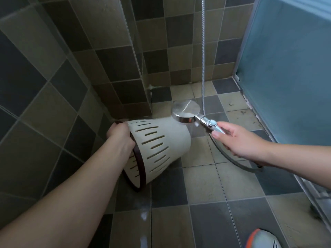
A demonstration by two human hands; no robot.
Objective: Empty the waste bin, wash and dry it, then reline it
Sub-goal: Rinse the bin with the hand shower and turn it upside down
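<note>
Bin: the cream slotted plastic waste bin [159, 145] with its dark rim is tipped sideways above the tiled floor [215, 203], likely so rinse water drains.
Left hand [121, 136]: clamped on the rim.
Right hand [240, 140]: wrapped round the chrome shower head [186, 112], aimed at the bin's base.
Nearby: metal hose [203, 51], glass door [290, 68]; nothing obstructs.

Around me the wall tiles [111, 56] run in a dark and tan checker, and the floor [202, 185] matches it. A frosted blue door [290, 68] stands at my right. My orange and grey shoe [261, 238] shows at the bottom edge.
</note>
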